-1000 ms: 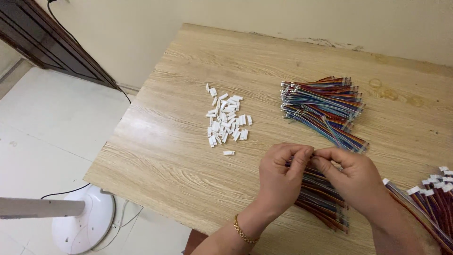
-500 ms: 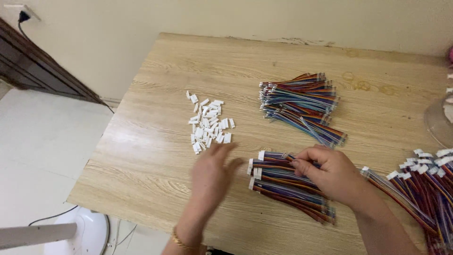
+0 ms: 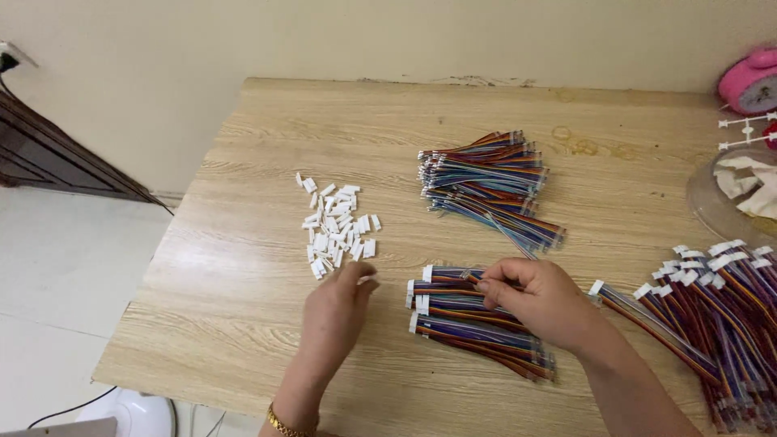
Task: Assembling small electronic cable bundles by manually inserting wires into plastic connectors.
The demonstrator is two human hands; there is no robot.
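From the head camera, looking down, a wooden bench with pale grain fills most of the view, pushed up against a cream wall.

The left hand reaches out toward a scatter of small white plastic connector housings lying loose on the bench; its fingertips are pinched together on one white housing at the near edge of that scatter. A gold bracelet sits on that wrist.

The right hand rests on top of a flat bundle of multicoloured wires with white ends, just to the right of the left hand. Its thumb and forefinger are closed on the tip of one wire near the bundle's upper edge, the other fingers curled loosely over the wires.

Farther back on the bench lies a second, thicker bundle of coloured wires, well apart from both hands. At the right edge a third heap of wires with white connectors fitted fans out beside the right forearm. Behind it stands a clear plastic tub, and a pink alarm clock sits in the far corner.

To the left, the white tiled floor shows, with the base of a white fan at the bottom
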